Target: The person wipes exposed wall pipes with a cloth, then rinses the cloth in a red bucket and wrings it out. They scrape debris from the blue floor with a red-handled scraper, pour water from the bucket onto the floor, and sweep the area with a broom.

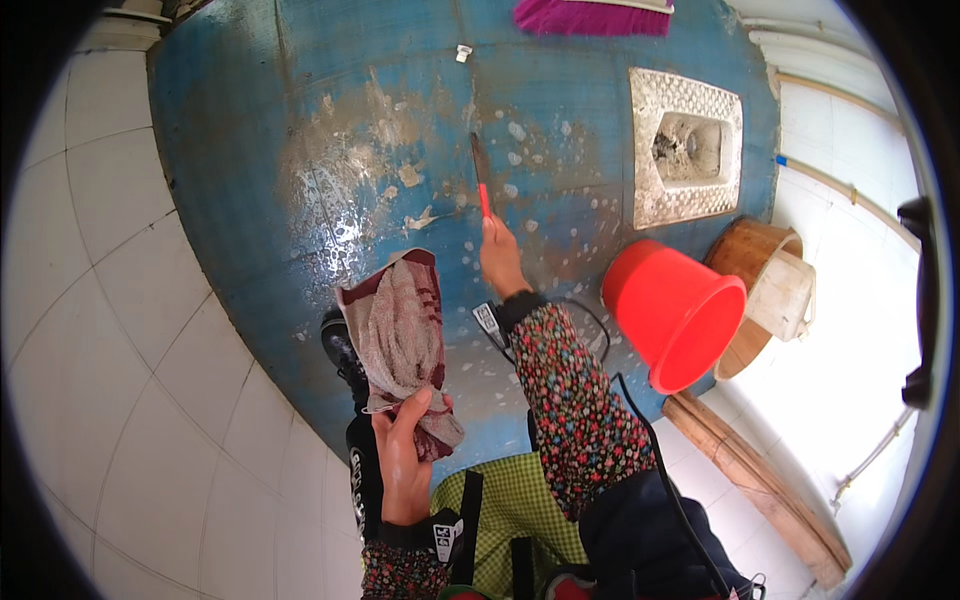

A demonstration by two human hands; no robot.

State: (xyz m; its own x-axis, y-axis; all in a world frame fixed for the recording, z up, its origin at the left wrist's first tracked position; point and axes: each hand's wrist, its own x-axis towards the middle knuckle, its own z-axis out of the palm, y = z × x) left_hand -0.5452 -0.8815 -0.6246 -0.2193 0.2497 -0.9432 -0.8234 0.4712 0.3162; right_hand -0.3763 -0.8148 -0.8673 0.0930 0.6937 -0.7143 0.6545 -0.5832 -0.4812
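Note:
My left hand [402, 458] is closed round the lower part of a bunched grey and maroon cloth [400, 330], whose upper end spreads out in front of it. Farther ahead, my right hand [503, 262] grips the red handle of a knife [481, 178]. Its narrow, dark blade points away from me, over or against the blue floor [230, 150]; I cannot tell whether it touches. Flowered sleeves cover both my forearms, and a tagged band sits at each wrist.
A stained squat toilet [687, 200] is set in the floor at right. Nearer stand a red bucket [650, 300] and a brown tub [745, 250] with a pale container [785, 295]. Wooden planks [760, 485] lie lower right. A purple broom [590, 17] shows at the top. Wet patches shine.

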